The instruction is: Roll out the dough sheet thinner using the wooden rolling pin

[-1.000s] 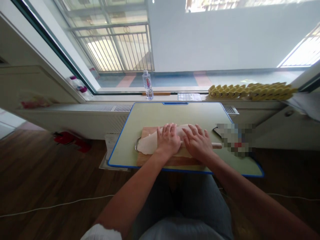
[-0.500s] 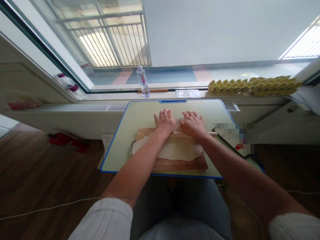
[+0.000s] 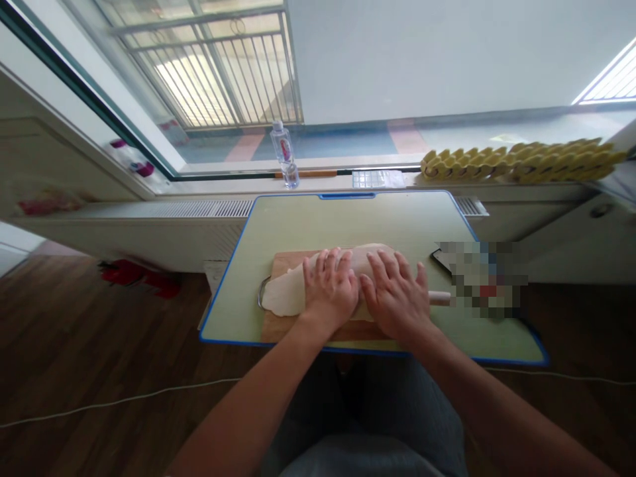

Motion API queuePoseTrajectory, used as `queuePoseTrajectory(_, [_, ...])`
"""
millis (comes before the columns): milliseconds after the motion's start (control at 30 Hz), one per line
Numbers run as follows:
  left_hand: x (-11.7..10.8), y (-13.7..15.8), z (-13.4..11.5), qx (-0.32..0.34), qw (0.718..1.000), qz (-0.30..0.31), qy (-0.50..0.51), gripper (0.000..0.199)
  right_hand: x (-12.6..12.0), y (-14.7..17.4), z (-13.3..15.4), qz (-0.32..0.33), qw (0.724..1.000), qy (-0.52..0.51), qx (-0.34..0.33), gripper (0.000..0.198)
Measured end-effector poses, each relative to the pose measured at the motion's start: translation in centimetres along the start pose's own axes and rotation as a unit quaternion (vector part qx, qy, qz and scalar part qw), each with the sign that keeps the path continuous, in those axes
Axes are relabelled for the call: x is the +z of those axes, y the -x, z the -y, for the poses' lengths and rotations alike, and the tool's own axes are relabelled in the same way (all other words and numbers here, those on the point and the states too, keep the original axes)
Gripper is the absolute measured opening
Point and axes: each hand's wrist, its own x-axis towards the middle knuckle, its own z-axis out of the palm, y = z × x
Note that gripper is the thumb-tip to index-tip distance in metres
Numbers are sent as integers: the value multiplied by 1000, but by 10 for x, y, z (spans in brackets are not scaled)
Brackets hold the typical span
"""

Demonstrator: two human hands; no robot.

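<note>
A thin sheet of pale dough (image 3: 285, 295) lies across a wooden cutting board (image 3: 283, 328). My left hand (image 3: 330, 286) rests palm down over its middle, fingers stretched forward. Beside it, my right hand (image 3: 396, 290) lies flat with its fingers spread. Beneath my palms runs a rolling pin; only its pale right end (image 3: 440, 298) sticks out past my right hand, and the rest is hidden. The board's metal handle (image 3: 260, 295) shows at its left edge.
The board sits on a light green table (image 3: 397, 215) with a blue rim. A partly blurred dark-edged object (image 3: 447, 262) lies at the right. On the windowsill stand a clear bottle (image 3: 284, 156) and a row of yellow wavy material (image 3: 521, 162).
Both hands have come back toward me, with the rolling pin under them, from the far side of the board to nearer its front. The far part of the dough is now uncovered.
</note>
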Motion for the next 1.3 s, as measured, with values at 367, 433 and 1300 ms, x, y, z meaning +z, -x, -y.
queuePoseTrajectory(367, [9,-85,7,-39,997,60,27,46,11,-69,-8,18,999,-23,23,60])
queuePoseTrajectory(433, [9,-79,7,-34,997,56,29,46,10,-61,-7,28,999,-16,21,59])
queuePoseTrajectory(1300, [-26,77,20,-32,999,30,0,57,12,-84,-11,95,995,-12,18,59])
